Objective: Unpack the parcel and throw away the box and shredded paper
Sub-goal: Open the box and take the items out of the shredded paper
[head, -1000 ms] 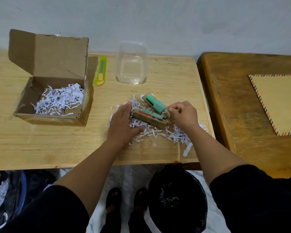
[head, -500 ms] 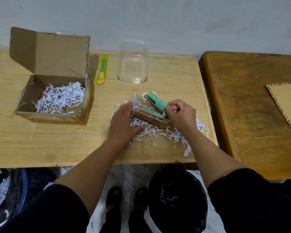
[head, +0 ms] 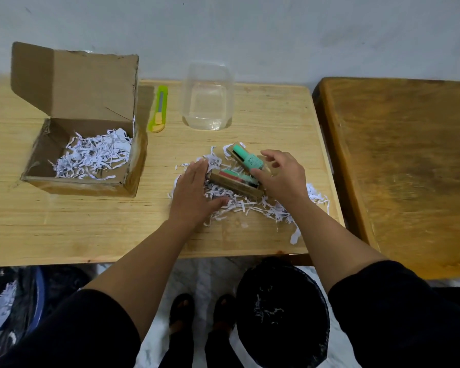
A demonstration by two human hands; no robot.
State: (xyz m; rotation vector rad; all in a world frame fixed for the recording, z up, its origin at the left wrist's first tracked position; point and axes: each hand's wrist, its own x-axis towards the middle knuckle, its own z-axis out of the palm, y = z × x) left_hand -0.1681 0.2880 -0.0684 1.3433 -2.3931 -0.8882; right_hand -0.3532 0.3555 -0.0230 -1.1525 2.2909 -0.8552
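An open cardboard box [head: 85,179] stands at the table's left with white shredded paper [head: 93,155] inside. A second heap of shredded paper [head: 252,203] lies mid-table with two small product boxes on it: a mint-green one [head: 246,156] and a brown one with red and green [head: 237,181]. My left hand [head: 194,191] rests flat on the heap, left of the brown box, fingers apart. My right hand [head: 282,176] hovers over the right ends of both boxes, fingers spread, thumb touching the mint one.
A yellow-green box cutter [head: 158,110] and a clear plastic container [head: 209,99] sit behind the heap. A black-lined bin [head: 282,312] stands on the floor below the table's front edge. A darker wooden table [head: 398,160] adjoins on the right.
My right hand has opened from a closed pinch at the boxes' right end to spread fingers. My left hand stayed flat on the paper. The envelope on the right table left the view.
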